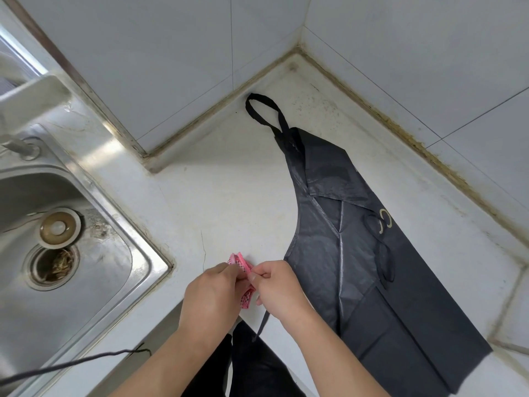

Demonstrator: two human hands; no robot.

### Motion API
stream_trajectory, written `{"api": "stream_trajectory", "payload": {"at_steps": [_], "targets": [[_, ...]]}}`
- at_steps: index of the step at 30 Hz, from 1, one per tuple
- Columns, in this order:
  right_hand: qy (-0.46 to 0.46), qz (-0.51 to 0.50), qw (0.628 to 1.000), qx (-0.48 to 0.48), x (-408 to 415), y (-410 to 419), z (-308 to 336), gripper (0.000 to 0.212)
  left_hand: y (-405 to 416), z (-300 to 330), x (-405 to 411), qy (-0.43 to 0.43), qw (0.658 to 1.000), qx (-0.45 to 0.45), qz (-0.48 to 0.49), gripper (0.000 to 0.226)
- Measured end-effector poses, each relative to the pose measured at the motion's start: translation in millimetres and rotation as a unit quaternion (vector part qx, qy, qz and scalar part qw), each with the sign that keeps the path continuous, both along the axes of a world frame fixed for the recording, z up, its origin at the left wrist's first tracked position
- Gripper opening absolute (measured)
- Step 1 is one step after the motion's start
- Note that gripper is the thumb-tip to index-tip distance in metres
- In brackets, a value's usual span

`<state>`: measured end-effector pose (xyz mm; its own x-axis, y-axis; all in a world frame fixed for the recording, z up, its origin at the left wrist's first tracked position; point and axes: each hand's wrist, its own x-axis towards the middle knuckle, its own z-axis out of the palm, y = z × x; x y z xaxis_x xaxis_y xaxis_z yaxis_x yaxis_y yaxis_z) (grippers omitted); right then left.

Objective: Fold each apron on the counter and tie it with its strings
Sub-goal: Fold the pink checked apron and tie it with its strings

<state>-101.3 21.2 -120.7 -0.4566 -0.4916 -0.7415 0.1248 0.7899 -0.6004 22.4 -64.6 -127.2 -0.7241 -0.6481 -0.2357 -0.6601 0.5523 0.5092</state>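
A small folded pink checked apron bundle [240, 262] sits between my hands near the front edge of the white counter [229, 196]. My left hand [213, 296] grips its left side and covers most of it. My right hand [276, 287] pinches the bundle's top right, apparently on a pink string. A black apron [357, 239] lies folded lengthwise on the counter to the right, its neck loop [263, 110] pointing toward the wall corner. One black string [383, 253] lies looped on it; another [263, 322] hangs over the counter's edge below my right hand.
A steel sink [86, 267] with a drain strainer [53, 266] and a loose plug [58, 227] fills the left side. Tiled walls [171, 53] meet in a corner behind the counter. A thin dark cord [71, 365] crosses the sink's front rim.
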Motion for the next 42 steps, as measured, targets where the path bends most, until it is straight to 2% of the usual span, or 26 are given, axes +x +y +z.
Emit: {"api": "stream_trajectory", "payload": {"at_steps": [6, 10, 17, 27, 30, 33, 36, 38, 42], "targets": [[-0.021, -0.057, 0.998, -0.021, 4, 6, 6, 0.018, -4, -2, -2, -0.011, 0.999, 0.042, 0.022, 0.020], [0.004, -0.093, 0.996, -0.015, 8, 13, 6, 0.012, -14, -4, 1, -0.020, 0.995, 0.089, 0.047, 0.019], [0.053, -0.099, 0.994, 0.005, 20, 23, 2, 0.024, -22, 1, 6, -0.039, 0.973, 0.169, 0.153, 0.019], [0.099, -0.118, 0.988, 0.033, 29, 32, -3, 0.028, -18, 3, 10, -0.039, 0.956, 0.195, 0.217, 0.020], [0.074, -0.155, 0.985, 0.030, 28, 35, -5, 0.024, -15, 4, 10, -0.034, 0.945, 0.224, 0.236, 0.019], [0.018, -0.255, 0.967, 0.005, 25, 37, -4, 0.012, -14, 10, 11, -0.038, 0.933, 0.272, 0.232, 0.015], [-0.064, -0.311, 0.948, 0.011, 23, 33, -5, 0.021, -12, 16, 11, -0.021, 0.913, 0.333, 0.233, 0.013], [-0.091, -0.274, 0.957, 0.001, 27, 31, -4, 0.026, -7, 20, 8, -0.024, 0.913, 0.347, 0.215, 0.019], [-0.106, -0.179, 0.972, -0.111, 30, 31, 19, 0.026, -4, 34, 0, -0.044, 0.898, 0.392, 0.193, 0.039]]}}
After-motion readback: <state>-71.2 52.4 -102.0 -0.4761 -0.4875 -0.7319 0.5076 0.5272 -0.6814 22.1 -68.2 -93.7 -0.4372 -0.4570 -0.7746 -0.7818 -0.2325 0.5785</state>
